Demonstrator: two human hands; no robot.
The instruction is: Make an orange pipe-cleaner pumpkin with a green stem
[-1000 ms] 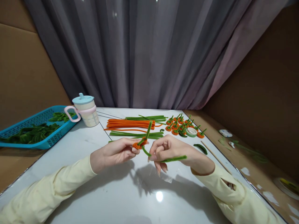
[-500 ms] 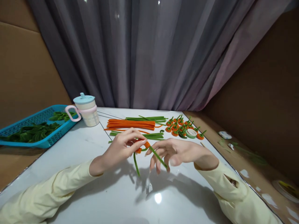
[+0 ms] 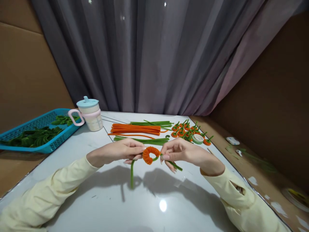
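Orange chenille coil: the curled orange coil (image 3: 151, 150) hangs above the white surface (image 3: 116, 199), between the two hands; a green chenille stem (image 3: 132, 175) runs through it, green showing at its lower right gap.
Left hand: the left hand (image 3: 123, 150), just left of the coil, has its grip pinched on the stem, whose end droops below the fingers.
Right hand: the right hand (image 3: 180, 153), just right of the coil, has its grip closed on the stem's other side; that end pokes out past the fingers.
Chenille bundles: beyond the coil, an orange bundle (image 3: 136, 129) lies between two green ones.
Pumpkin shapes: orange pumpkins with green stalks (image 3: 181, 132) cluster beyond the coil to the right; a tape roll (image 3: 198, 141) sits beside them.
Tumbler: the blue-lidded tumbler (image 3: 93, 123), left of the coil, has side markings too faint to read.
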